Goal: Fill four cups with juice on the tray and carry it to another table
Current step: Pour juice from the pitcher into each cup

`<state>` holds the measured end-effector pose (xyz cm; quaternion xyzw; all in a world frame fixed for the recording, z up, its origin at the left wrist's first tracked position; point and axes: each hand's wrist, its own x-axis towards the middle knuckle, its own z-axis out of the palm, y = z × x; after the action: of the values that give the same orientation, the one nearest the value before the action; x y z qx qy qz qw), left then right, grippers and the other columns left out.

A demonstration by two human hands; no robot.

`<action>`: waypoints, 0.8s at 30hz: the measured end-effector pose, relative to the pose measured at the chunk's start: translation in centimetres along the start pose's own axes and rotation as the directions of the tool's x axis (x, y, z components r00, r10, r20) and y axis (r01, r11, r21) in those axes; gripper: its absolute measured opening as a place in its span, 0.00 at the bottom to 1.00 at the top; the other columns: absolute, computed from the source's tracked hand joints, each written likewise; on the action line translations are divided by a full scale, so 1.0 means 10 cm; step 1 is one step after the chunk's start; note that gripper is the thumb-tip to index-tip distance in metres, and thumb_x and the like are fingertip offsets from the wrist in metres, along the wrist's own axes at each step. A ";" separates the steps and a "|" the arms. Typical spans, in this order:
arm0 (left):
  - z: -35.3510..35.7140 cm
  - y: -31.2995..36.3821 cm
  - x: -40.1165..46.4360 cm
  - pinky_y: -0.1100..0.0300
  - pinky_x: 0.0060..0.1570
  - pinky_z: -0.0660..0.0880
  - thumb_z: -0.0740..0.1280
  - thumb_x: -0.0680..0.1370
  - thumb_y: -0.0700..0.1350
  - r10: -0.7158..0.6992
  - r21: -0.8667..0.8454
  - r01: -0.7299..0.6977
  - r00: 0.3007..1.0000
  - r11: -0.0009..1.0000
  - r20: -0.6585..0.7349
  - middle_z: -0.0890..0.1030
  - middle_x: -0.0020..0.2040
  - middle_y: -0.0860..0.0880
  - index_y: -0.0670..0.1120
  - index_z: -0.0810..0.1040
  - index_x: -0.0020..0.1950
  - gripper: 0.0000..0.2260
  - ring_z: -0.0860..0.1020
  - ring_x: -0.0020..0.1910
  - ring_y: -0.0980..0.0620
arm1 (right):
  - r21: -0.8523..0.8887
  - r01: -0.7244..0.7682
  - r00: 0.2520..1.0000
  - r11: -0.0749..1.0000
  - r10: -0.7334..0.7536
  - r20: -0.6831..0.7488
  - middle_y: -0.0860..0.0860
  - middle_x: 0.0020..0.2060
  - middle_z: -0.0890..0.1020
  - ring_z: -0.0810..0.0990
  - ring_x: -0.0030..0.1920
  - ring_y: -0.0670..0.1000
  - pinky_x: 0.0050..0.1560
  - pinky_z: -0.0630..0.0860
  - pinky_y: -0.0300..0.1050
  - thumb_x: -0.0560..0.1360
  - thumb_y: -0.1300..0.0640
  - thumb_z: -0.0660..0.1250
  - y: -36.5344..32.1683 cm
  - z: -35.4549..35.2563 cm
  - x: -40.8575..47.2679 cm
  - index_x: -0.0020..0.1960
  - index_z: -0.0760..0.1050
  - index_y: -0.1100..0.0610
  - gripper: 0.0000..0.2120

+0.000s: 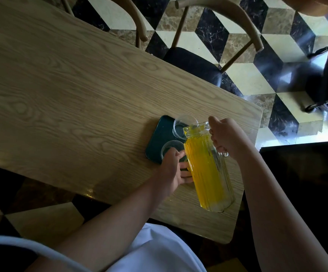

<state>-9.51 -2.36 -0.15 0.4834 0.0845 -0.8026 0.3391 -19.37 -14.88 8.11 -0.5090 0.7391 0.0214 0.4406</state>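
Ribbed glass pitcher of yellow juice [208, 169]: right hand [227, 138] clasped its handle, left hand [171, 169] pressed flat against its side, above dark green tray [159, 134] holding clear plastic cups [182, 126].

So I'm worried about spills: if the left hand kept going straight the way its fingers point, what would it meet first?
Probably the ribbed glass pitcher of orange juice: the left hand points its fingers at its side, seemingly touching already, beside the dark green tray.
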 end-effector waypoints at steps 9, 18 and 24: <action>0.01 0.00 0.00 0.39 0.60 0.71 0.48 0.80 0.49 -0.041 -0.056 0.042 0.999 0.998 0.028 0.76 0.67 0.35 0.50 0.58 0.81 0.28 0.74 0.65 0.32 | -0.030 -0.027 0.999 0.999 0.028 0.017 0.53 0.26 0.72 0.69 0.24 0.52 0.27 0.66 0.41 0.81 0.47 0.58 -0.03 0.00 0.03 0.35 0.69 0.56 0.19; 0.02 -0.01 0.01 0.37 0.64 0.69 0.47 0.81 0.50 -0.067 -0.079 0.069 0.997 0.994 0.034 0.71 0.73 0.34 0.50 0.59 0.81 0.27 0.72 0.69 0.31 | -0.019 -0.077 0.997 0.997 0.078 0.018 0.54 0.26 0.68 0.64 0.25 0.52 0.29 0.60 0.41 0.80 0.49 0.57 -0.07 0.03 0.06 0.35 0.67 0.57 0.17; 0.04 -0.03 0.01 0.36 0.66 0.67 0.47 0.82 0.50 -0.071 -0.100 0.074 0.997 0.992 0.036 0.71 0.73 0.33 0.50 0.59 0.81 0.26 0.71 0.69 0.30 | -0.030 -0.070 0.997 0.997 0.071 0.025 0.54 0.25 0.69 0.64 0.25 0.51 0.29 0.60 0.41 0.79 0.48 0.57 -0.07 0.03 0.06 0.35 0.68 0.56 0.18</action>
<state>-9.99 -2.39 -0.06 0.4493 0.1371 -0.8167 0.3352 -18.67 -15.51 7.77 -0.4886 0.7504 0.0543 0.4417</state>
